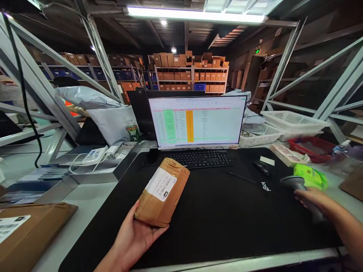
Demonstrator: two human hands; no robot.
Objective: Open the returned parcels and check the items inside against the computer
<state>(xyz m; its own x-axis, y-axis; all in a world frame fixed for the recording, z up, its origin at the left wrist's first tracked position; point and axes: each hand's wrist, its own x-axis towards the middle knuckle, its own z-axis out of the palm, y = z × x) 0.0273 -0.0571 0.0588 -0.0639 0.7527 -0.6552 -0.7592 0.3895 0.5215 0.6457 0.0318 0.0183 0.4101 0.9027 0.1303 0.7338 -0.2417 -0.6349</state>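
My left hand (136, 236) grips the lower end of a brown taped parcel (177, 189), thumb on one side and fingers underneath. The parcel is tilted above the black desk mat (215, 223), its white barcode label (161, 184) facing up. At the right, my right hand (310, 198) is wrapped round the handle of a grey barcode scanner (295, 183). The scanner's head points left, over the mat's right side. Part of its handle is hidden by my fingers.
A monitor (198, 121) with a spreadsheet stands behind a black keyboard (198, 158). A mouse (263, 168) and a green packet (310, 175) are near the scanner. Another brown parcel (42, 234) lies at the left; white baskets (295, 122) stand at the back right.
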